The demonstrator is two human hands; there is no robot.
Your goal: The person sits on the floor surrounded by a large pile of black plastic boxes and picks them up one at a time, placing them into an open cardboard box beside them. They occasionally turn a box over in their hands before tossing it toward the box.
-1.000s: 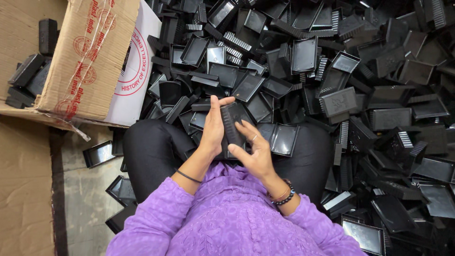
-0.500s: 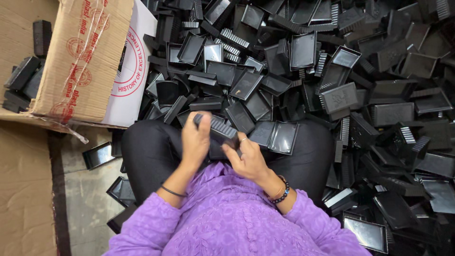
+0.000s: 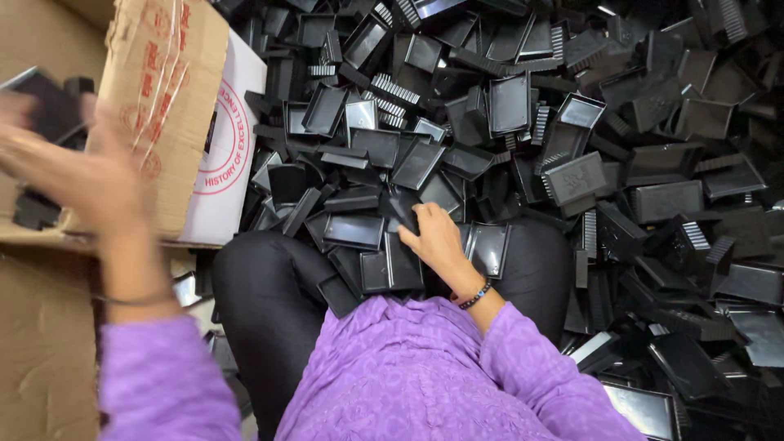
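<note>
Two hands are at work, and they are far apart from each other. The left hand (image 3: pixel 69 167) is up high by the cardboard box (image 3: pixel 151 98) and looks blurry, with its fingers spread out. A dark blurry shape shows just above that hand, near the open box, but you cannot tell if the hand is holding it. The right hand (image 3: pixel 437 241) is down low on the person's lap, with its fingers bent around the edge of a black plastic piece (image 3: pixel 400 261) that lies there. More flat black pieces lie on the lap right beside it, and one small black tray (image 3: pixel 488 249) sits just to the right of the wrist. A beaded bracelet (image 3: pixel 475 294) is on that wrist. A big heap of black plastic trays (image 3: pixel 572 139) fills the floor in front of the person and off to the right, all jumbled and tilted. Some have rows of little teeth like a comb. The person wears a purple top (image 3: pixel 425 376) and black trousers (image 3: pixel 261 302). A few black pieces sit inside the box too
</note>
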